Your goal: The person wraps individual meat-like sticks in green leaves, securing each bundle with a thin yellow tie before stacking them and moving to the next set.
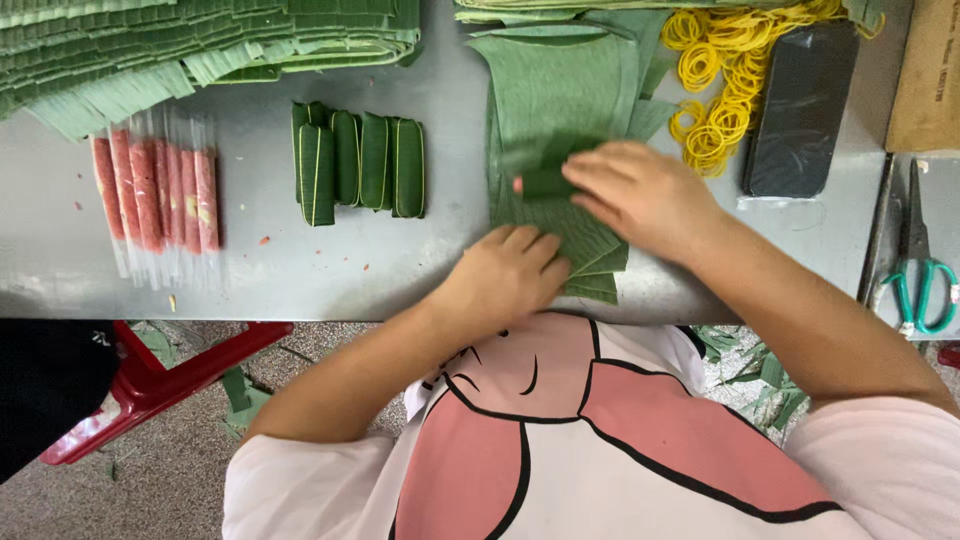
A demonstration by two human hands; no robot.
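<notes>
Grey tabletop (300,265) carries the work. Right hand (640,195) has its fingers clamped on a half-rolled leaf parcel (545,183) with a pink end showing; left hand (505,275) lies flat, fingers together, pressing the leaf stack (555,90) just nearer. If the press eases, the roll would likely spring open. Finished green rolls (360,165) and pink sticks in clear wrap (155,190) lie to the left, yellow rubber bands (725,75) far right, scissors (925,275) well apart. Stack overhangs near the tabletop's near edge; open room lies left.
</notes>
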